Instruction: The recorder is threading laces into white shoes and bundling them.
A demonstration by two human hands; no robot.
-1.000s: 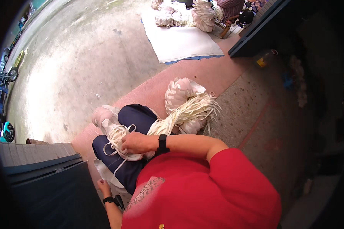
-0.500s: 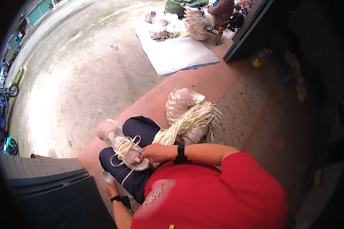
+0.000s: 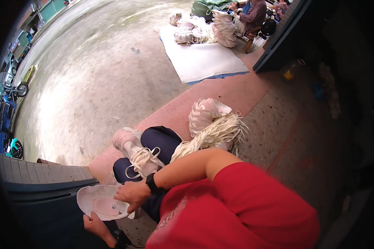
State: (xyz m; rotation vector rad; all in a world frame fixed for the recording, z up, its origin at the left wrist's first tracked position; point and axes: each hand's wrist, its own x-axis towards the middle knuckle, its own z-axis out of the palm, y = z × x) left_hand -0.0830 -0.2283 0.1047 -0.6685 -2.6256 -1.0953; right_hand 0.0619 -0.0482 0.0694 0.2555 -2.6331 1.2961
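Observation:
My left hand [image 3: 96,227] pinches the lower edge of a white shoe upper [image 3: 87,198], its thumb on top. The upper is spread wide, with a pale pink tongue [image 3: 104,205] and a small label facing up. My right hand [image 3: 132,195] grips the upper's right end, fingers bent over the edge; its fingertips are partly hidden. Across my thighs lies a row of pale pink and white shoe uppers [image 3: 126,142] nested together, with loose white laces [image 3: 147,157] on top. A bundle of cream laces [image 3: 218,132] rests to the right of my knee.
Another nested stack of pink uppers [image 3: 201,115] stands beside the laces. A blue-grey door panel [image 3: 50,207] is close on the left. Farther off, a white sheet [image 3: 203,60] bears more uppers [image 3: 224,31], with a seated person [image 3: 253,16] behind. A dark door [image 3: 282,35] stands at right.
My right hand has left the uppers on my lap and moved left and down to the held upper. My left hand has brought that upper up, now spread into view.

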